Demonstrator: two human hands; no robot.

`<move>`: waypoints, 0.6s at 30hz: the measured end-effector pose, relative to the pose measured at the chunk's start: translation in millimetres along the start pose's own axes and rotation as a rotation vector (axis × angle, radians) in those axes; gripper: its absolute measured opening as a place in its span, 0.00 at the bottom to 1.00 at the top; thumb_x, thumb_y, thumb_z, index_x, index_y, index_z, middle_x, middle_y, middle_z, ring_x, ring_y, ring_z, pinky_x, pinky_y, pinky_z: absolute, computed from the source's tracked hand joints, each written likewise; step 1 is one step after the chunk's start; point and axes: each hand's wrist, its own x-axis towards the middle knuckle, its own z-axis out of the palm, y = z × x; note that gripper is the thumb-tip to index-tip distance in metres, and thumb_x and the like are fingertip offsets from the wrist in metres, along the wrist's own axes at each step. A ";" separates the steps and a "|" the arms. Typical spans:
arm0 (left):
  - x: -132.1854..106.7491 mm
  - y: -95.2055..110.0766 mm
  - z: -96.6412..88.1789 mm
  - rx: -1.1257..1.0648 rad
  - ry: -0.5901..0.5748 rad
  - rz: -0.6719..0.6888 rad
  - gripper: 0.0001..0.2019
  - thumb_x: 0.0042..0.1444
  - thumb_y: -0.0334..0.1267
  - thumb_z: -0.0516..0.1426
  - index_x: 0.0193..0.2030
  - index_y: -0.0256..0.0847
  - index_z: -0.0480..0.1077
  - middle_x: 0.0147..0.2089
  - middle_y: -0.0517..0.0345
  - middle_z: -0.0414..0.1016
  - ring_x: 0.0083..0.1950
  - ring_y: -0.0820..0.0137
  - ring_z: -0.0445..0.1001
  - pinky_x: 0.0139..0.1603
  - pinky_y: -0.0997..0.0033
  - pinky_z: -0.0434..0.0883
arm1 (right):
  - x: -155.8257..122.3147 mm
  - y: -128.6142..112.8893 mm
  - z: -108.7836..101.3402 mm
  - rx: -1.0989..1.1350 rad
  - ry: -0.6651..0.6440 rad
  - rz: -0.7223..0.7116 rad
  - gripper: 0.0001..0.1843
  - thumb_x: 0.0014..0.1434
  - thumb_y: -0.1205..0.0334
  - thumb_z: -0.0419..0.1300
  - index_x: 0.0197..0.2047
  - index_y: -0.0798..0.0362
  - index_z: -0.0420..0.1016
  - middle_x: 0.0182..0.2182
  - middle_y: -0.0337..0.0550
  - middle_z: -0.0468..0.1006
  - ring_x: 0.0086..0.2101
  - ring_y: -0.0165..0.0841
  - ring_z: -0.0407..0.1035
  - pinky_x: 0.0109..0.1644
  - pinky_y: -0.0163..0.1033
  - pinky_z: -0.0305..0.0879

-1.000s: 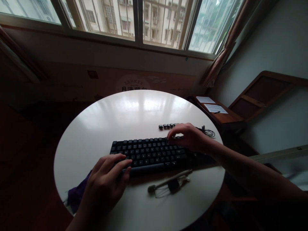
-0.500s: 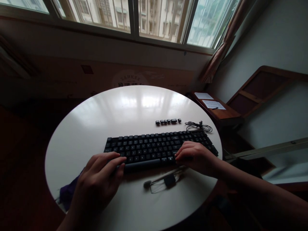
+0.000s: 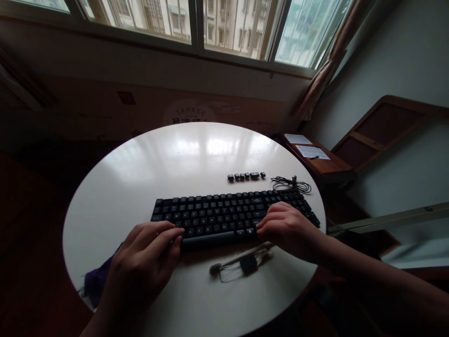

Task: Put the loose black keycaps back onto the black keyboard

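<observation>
Fingertips of left hand rest on the near-left corner of the black keyboard, fingers extended and close together, lying flat, gripping nothing. Right hand sits on the right part of the keyboard, fingers curled down onto the keys near the lower row, loosely bent, holding nothing that shows. Keyboard lies across the near half of the round white table, long side toward the person. Just in front of the keyboard, between the hands, lie a small brush and a wire keycap puller, touching each other; exact overlap hard to tell in the dim light. Behind the keyboard, a short row of loose keycaps sits on the table, with a coiled cable just to its right. Purple cloth at the near-left table edge, partly under the left wrist. Wooden side table with papers beyond the table on the right, below the window.
</observation>
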 end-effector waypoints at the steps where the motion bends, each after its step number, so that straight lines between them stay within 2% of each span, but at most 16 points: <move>1: 0.0 0.0 0.1 -0.001 0.002 0.000 0.08 0.64 0.32 0.58 0.47 0.44 0.76 0.46 0.53 0.77 0.45 0.61 0.75 0.46 0.59 0.75 | 0.3 -0.5 -0.5 -0.018 0.004 -0.006 0.08 0.66 0.65 0.64 0.34 0.52 0.80 0.35 0.41 0.83 0.35 0.32 0.74 0.45 0.42 0.64; 7: 0.2 -1.2 1.3 -0.004 0.017 0.019 0.08 0.63 0.31 0.59 0.47 0.43 0.76 0.45 0.53 0.77 0.45 0.61 0.76 0.47 0.60 0.74 | 0.5 -0.3 -3.6 -0.008 -0.017 -0.027 0.08 0.67 0.66 0.64 0.34 0.52 0.80 0.35 0.40 0.84 0.34 0.30 0.73 0.45 0.41 0.64; 13: -1.1 -2.1 0.5 0.002 0.013 0.024 0.07 0.64 0.31 0.59 0.46 0.42 0.76 0.45 0.53 0.77 0.45 0.62 0.75 0.47 0.61 0.74 | -3.6 3.8 -1.0 0.070 -0.007 0.050 0.06 0.66 0.66 0.64 0.35 0.51 0.81 0.37 0.39 0.84 0.34 0.29 0.73 0.44 0.38 0.65; 18: 0.0 -2.4 -0.4 0.006 0.016 0.016 0.07 0.64 0.32 0.58 0.45 0.41 0.77 0.45 0.53 0.77 0.45 0.62 0.76 0.47 0.62 0.75 | -3.3 4.3 0.7 0.071 0.000 0.036 0.05 0.66 0.66 0.65 0.36 0.51 0.81 0.36 0.38 0.84 0.33 0.28 0.72 0.43 0.38 0.62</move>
